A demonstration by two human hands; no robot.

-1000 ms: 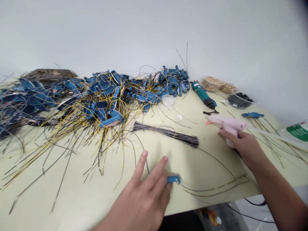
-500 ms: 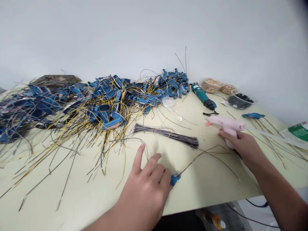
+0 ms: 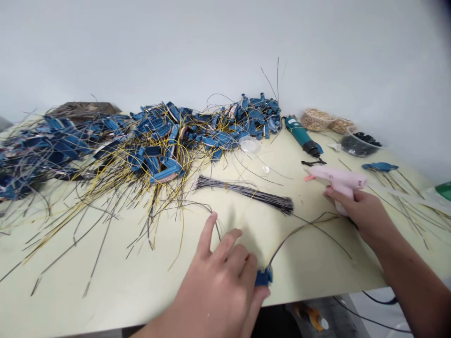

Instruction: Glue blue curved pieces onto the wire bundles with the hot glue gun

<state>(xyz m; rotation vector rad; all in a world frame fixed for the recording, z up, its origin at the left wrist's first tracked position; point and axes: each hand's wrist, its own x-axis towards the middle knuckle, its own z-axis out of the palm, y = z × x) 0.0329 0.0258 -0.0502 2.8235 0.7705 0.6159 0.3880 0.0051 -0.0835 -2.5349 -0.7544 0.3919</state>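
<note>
A small blue plastic connector block [image 3: 263, 277] is seen at the near edge of the pale yellow-green table [image 3: 310, 267], just right of the middle of that edge, pinched against the fingertips of the left hand [image 3: 220, 291]. The left hand is partly closed: the thumb and the curled outer fingers are closed on the block from its left side, while the forefinger is stretched out flat toward the far edge and touches thin wire there. From the block, dark and yellow thin wire leads [image 3: 303, 228] are trailed up and to the right in a loose arc, so the long axis of the piece runs from the near edge toward the right hand [image 3: 362, 213]. The leads are ended just beside that hand, whether touching it cannot be told. The right hand is wrapped closed round the grip of a pale pink plastic glue gun [image 3: 338, 180], with its orange nozzle pointed left, toward the table's middle. The block lies well apart from the nozzle, nearer the left hand by far. Between the two hands, farther back, a tied bundle of dark grey straight wires [image 3: 246, 191] is laid slantwise. Along the far edge, a large tangled heap of blue connector blocks with yellow and grey wires [image 3: 151, 141] is spread.
</note>
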